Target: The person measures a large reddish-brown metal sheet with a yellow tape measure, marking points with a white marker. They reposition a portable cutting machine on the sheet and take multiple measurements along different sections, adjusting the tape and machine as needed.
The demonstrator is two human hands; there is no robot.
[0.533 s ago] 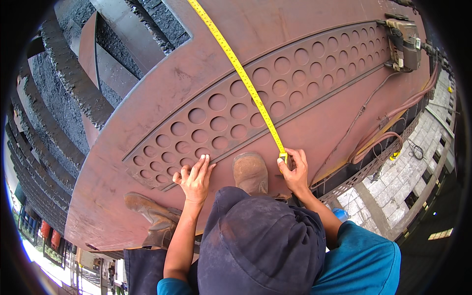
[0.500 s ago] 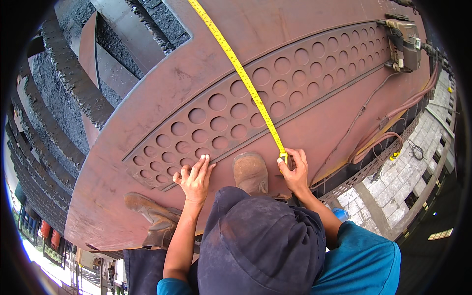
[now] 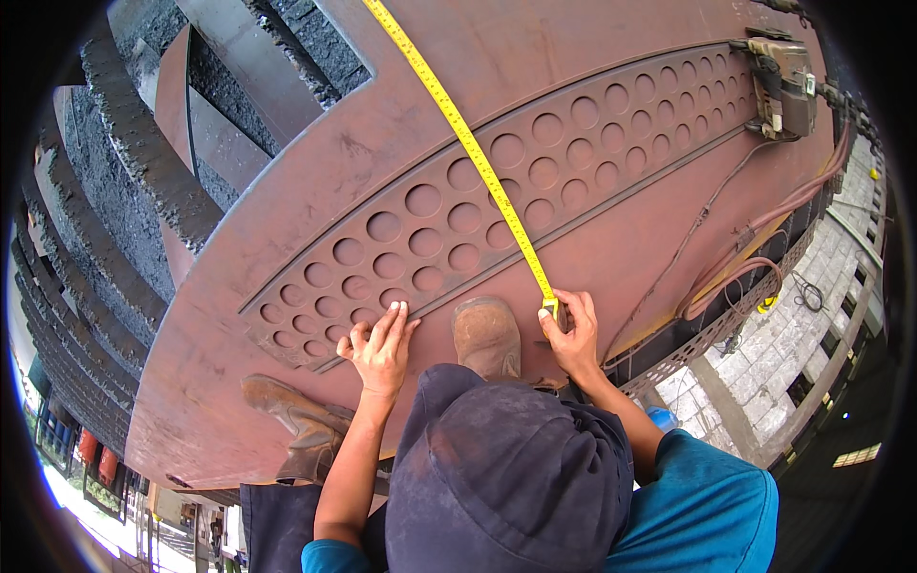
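A long yellow tape measure [image 3: 465,136] runs straight from the far top edge across the reddish-brown steel plate [image 3: 564,253] and over a perforated metal strip [image 3: 427,241]. At its near end, my right hand [image 3: 573,336] is closed on the tape measure, the fingers and thumb around its end piece. My left hand [image 3: 381,351] rests by the near edge of the strip, fingers stretched out toward its holes and holding nothing. Between my hands a brown boot [image 3: 486,336] stands on the plate; another boot [image 3: 304,420] is at the left.
A boxy cutting machine [image 3: 785,84] sits on the strip's far right end, with a cable [image 3: 705,205] and hoses [image 3: 745,277] trailing along the plate. Rough metal slats [image 3: 143,143] with gaps lie beyond the plate's curved left edge. A dark cap [image 3: 511,468] covers the lower middle.
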